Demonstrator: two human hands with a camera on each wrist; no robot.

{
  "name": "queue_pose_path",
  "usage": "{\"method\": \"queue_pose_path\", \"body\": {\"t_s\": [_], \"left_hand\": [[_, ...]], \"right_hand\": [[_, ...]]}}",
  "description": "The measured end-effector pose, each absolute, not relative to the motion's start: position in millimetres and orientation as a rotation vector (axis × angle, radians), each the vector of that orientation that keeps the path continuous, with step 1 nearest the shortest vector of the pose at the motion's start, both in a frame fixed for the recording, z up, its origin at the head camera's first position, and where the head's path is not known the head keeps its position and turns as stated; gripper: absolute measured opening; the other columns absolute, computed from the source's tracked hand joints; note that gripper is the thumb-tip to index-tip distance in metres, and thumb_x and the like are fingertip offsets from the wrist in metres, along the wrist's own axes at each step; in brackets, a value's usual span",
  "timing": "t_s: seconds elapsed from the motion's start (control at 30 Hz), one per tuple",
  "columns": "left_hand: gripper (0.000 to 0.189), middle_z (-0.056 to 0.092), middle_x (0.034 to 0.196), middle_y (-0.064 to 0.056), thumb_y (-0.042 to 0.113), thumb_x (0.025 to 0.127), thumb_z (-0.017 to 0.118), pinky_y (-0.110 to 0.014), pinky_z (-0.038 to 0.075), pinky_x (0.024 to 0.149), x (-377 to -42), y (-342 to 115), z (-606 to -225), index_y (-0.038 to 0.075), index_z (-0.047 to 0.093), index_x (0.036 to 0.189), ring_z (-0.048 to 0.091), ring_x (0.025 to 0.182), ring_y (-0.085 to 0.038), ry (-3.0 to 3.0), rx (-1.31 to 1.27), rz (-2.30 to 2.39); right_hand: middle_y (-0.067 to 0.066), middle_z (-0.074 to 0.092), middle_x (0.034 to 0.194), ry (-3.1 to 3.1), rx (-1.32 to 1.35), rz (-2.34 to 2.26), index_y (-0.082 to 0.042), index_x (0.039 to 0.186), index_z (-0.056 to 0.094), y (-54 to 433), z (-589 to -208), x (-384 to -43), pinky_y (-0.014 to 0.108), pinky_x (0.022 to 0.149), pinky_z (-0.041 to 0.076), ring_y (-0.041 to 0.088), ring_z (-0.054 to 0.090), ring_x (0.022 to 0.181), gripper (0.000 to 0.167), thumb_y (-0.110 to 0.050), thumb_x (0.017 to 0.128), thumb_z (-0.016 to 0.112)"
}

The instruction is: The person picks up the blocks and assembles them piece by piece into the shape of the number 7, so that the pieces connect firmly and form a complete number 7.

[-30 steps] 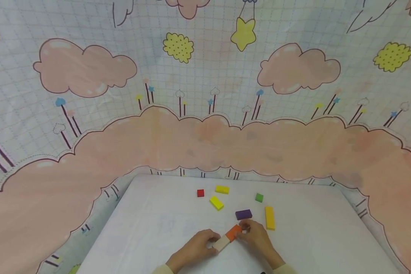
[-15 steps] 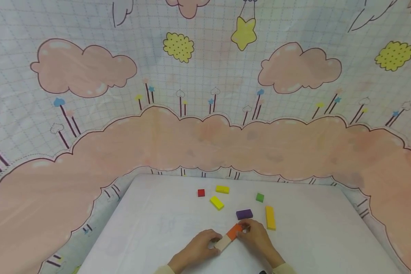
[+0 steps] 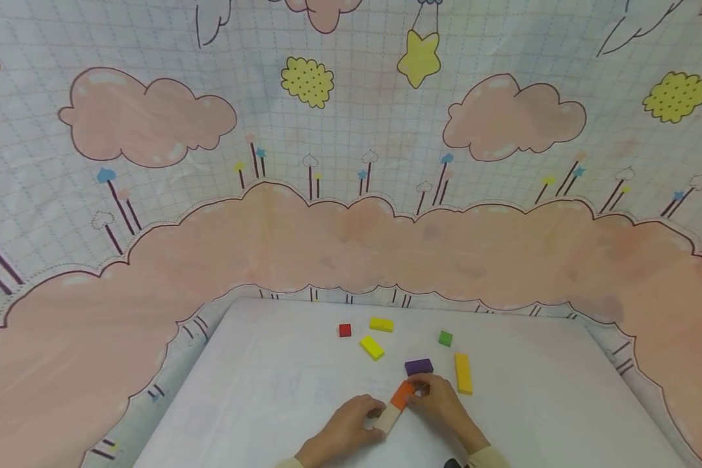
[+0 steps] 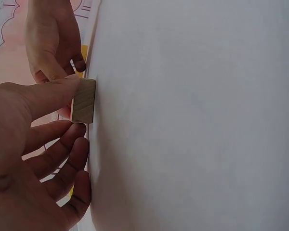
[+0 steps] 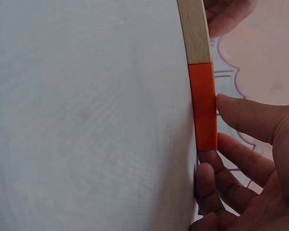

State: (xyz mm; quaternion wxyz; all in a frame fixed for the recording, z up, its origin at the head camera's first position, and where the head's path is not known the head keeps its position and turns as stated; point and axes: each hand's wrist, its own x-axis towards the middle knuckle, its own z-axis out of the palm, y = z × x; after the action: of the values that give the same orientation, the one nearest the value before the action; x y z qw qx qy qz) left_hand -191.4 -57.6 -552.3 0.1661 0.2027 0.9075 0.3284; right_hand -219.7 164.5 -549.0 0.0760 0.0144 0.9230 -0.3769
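Note:
A plain wooden block (image 3: 389, 419) and an orange block (image 3: 403, 394) lie end to end on the white table, forming one slanted row. My left hand (image 3: 353, 421) pinches the near end of the wooden block between thumb and index finger; its other fingers curve loosely beside it in the left wrist view. At the far end, my right hand (image 3: 436, 398) holds the orange block (image 5: 203, 108), thumb along one side and fingertips at its end. The right wrist view shows the two ends meeting flush. A purple block (image 3: 418, 366) lies just beyond the right fingertips.
An orange-yellow long block (image 3: 463, 374) lies right of the right hand. Farther back are a green cube (image 3: 445, 338), a red cube (image 3: 344, 330), a yellow block (image 3: 381, 324) and another yellow block (image 3: 372, 347). A cloud-patterned cloth (image 3: 351, 244) hangs behind the table (image 3: 257, 370).
The joined wooden and orange blocks have turned to a steeper slant, with the near end shifted rightward. The left hand has moved right with them; the right hand has barely moved.

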Motion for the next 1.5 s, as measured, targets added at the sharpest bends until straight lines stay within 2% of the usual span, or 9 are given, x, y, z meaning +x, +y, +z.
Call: {"method": "queue_pose_path", "body": {"t_s": [0.2, 0.47, 0.8, 1.0, 1.3, 1.5], "left_hand": [[0.044, 0.061, 0.098, 0.014, 0.033, 0.082, 0.078, -0.031, 0.051, 0.085, -187.4, -52.3, -549.1, 0.016, 0.066, 0.121, 0.051, 0.087, -0.001, 2.601, 0.552, 0.929], [0.044, 0.059, 0.095, 0.013, 0.034, 0.082, 0.079, -0.032, 0.051, 0.084, -183.8, -48.0, -547.5, 0.016, 0.065, 0.121, 0.05, 0.084, -0.002, 2.587, 0.508, 0.932], [0.046, 0.059, 0.094, 0.011, 0.032, 0.081, 0.08, -0.036, 0.052, 0.086, -177.4, -41.6, -547.0, 0.015, 0.065, 0.121, 0.05, 0.083, -0.006, 2.561, 0.441, 0.95], [0.049, 0.061, 0.098, 0.011, 0.035, 0.081, 0.079, -0.037, 0.051, 0.09, -174.0, -42.2, -546.6, 0.014, 0.064, 0.122, 0.052, 0.088, -0.005, 2.522, 0.459, 0.981], [0.05, 0.06, 0.098, 0.012, 0.04, 0.084, 0.076, -0.036, 0.052, 0.091, -170.2, -40.9, -547.9, 0.013, 0.063, 0.124, 0.049, 0.086, -0.005, 2.538, 0.477, 0.992], [0.052, 0.059, 0.101, 0.014, 0.04, 0.087, 0.072, -0.036, 0.052, 0.094, -173.7, -38.9, -552.7, 0.021, 0.058, 0.134, 0.049, 0.088, -0.002, 2.582, 0.521, 0.942]], "right_hand": [[0.0, 0.068, 0.102, 2.765, -0.018, -1.126, -0.014, 0.111, 0.072, 168.6, -550.6, -221.8, 0.03, 0.073, 0.045, 0.016, 0.051, 0.084, 0.032, -0.014, 0.081, 0.079], [-0.001, 0.065, 0.101, 2.728, -0.016, -1.128, -0.017, 0.112, 0.072, 170.4, -551.2, -221.0, 0.027, 0.07, 0.043, 0.016, 0.05, 0.085, 0.033, -0.017, 0.08, 0.08], [0.001, 0.066, 0.105, 2.729, -0.045, -1.093, -0.016, 0.112, 0.072, 173.9, -552.3, -220.3, 0.032, 0.077, 0.048, 0.017, 0.052, 0.088, 0.033, -0.015, 0.08, 0.079], [0.004, 0.067, 0.113, 2.704, -0.074, -1.099, -0.016, 0.113, 0.072, 174.5, -549.8, -217.1, 0.041, 0.086, 0.053, 0.018, 0.056, 0.094, 0.033, -0.015, 0.08, 0.079], [0.007, 0.067, 0.117, 2.71, -0.115, -1.111, -0.015, 0.113, 0.072, 175.9, -550.6, -213.4, 0.045, 0.092, 0.053, 0.02, 0.059, 0.099, 0.033, -0.014, 0.081, 0.079], [0.008, 0.067, 0.119, 2.709, -0.113, -1.118, -0.015, 0.112, 0.072, 177.7, -551.2, -211.8, 0.046, 0.093, 0.053, 0.021, 0.06, 0.102, 0.033, -0.014, 0.08, 0.079]]}}
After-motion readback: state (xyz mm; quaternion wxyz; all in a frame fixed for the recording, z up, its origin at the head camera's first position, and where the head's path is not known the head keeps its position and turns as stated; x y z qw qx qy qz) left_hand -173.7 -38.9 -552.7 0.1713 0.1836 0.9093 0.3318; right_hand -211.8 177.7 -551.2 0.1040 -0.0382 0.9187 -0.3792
